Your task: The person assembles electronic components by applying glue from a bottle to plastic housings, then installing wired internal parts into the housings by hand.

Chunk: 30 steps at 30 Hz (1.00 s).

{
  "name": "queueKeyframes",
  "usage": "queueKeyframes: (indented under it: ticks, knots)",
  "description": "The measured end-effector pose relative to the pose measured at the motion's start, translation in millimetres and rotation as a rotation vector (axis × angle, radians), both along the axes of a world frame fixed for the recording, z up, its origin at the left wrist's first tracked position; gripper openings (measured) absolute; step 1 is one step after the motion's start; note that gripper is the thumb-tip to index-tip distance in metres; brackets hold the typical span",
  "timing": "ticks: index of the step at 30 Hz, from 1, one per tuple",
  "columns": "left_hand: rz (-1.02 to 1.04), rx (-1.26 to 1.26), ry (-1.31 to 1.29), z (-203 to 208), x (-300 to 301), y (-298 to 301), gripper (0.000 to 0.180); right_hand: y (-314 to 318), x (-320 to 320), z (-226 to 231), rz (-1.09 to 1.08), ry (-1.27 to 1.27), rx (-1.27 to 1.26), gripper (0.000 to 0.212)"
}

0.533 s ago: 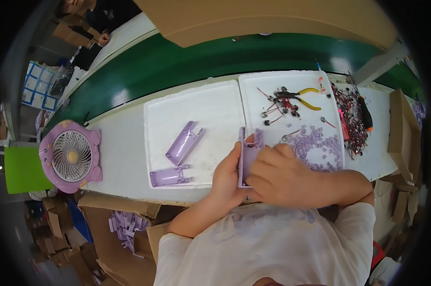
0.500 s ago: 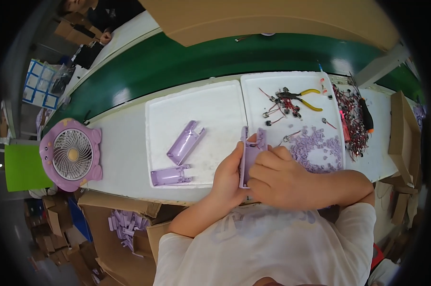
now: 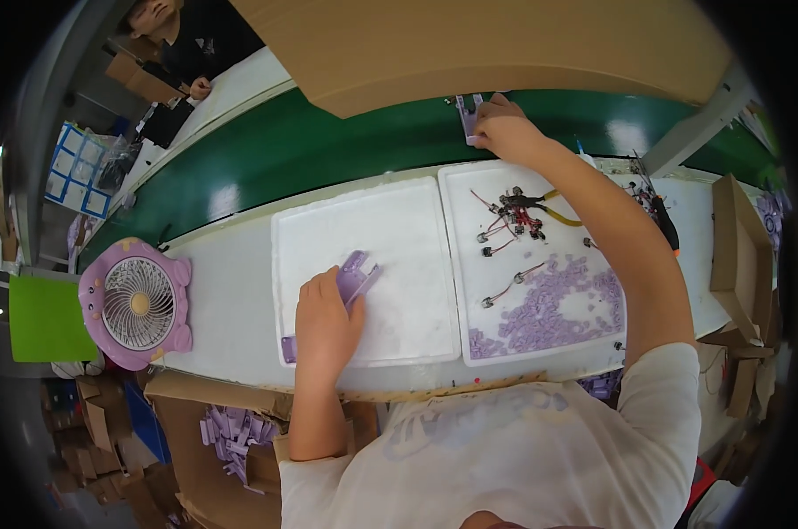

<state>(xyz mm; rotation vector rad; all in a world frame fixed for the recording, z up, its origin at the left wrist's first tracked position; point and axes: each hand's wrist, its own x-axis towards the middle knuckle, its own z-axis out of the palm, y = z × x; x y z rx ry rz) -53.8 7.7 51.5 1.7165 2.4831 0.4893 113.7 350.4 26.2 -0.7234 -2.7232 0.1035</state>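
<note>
My right hand (image 3: 508,129) reaches far over the green belt, its fingers closed on a light purple plastic housing (image 3: 468,123) at the belt. On the left white foam tray (image 3: 408,309), my left hand (image 3: 325,319) grips a second, trough-shaped purple housing (image 3: 358,274), part of which the fingers cover. A third purple housing (image 3: 288,347) shows only its end at the tray's lower left, mostly behind my left hand. Small purple plastic pieces (image 3: 549,309) and several switches with red and black wires (image 3: 515,216) lie on the right tray. Yellow-handled pliers (image 3: 558,214) are partly hidden by my right arm.
A purple animal-shaped fan (image 3: 137,303) stands at the left of the bench. Overhead, a large cardboard box (image 3: 496,53) overhangs the green belt (image 3: 328,141). Below the bench, an open carton (image 3: 174,441) holds purple parts. Another person (image 3: 209,40) is at the far upper left.
My right hand has carried the housing from in front of my body to the far belt. My left hand has let go of it, moved left and taken hold of another housing.
</note>
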Motion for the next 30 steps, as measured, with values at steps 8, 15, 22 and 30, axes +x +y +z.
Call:
queueKeyframes:
  ticks: [8,15,22,30]
  knots:
    - [0.226,0.165,-0.666,20.8,4.4,8.3,0.05,-54.0,21.0,37.9,0.192,0.139,-0.197,0.01]
    - [0.056,0.219,-1.697,16.9,41.2,12.8,0.051,-137.2,63.4,44.6,0.473,-0.342,-0.415,0.014]
    - [-0.102,0.268,-1.924,-5.6,75.5,20.3,0.047,-171.8,88.1,28.6,0.386,-0.141,-0.238,0.008]
    - [-0.11,0.165,-2.206,-10.1,79.0,16.7,0.055,-170.8,91.1,45.4,0.263,0.124,-0.285,0.009]
